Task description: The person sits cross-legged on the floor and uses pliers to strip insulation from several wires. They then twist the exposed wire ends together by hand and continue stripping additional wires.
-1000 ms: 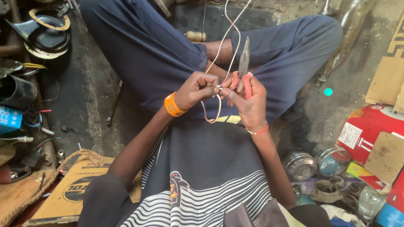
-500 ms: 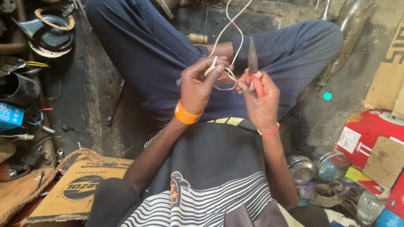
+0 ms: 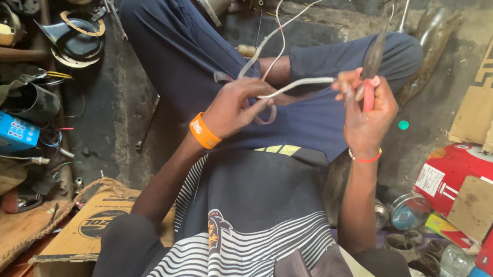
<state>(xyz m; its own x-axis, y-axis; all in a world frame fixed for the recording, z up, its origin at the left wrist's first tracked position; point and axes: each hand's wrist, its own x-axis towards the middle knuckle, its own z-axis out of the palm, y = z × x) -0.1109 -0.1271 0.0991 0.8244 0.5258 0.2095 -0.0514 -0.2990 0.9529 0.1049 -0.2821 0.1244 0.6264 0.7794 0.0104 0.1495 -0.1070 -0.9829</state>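
Observation:
I sit cross-legged in dark blue trousers. My left hand, with an orange wristband, pinches a loop of thin white wire above my lap. My right hand, with a thin red wrist string, grips red-handled pliers pointing upward and also holds the other end of that wire stretch. The wire runs taut between both hands, and two more strands lead up toward the wall at the top.
Round metal horns and parts lie at the upper left. A blue box and a cardboard box sit at the left. Red cartons, tins and a bottle crowd the right.
My hands have drawn apart, the right one moving rightward with the pliers, and the wire now stretches between them.

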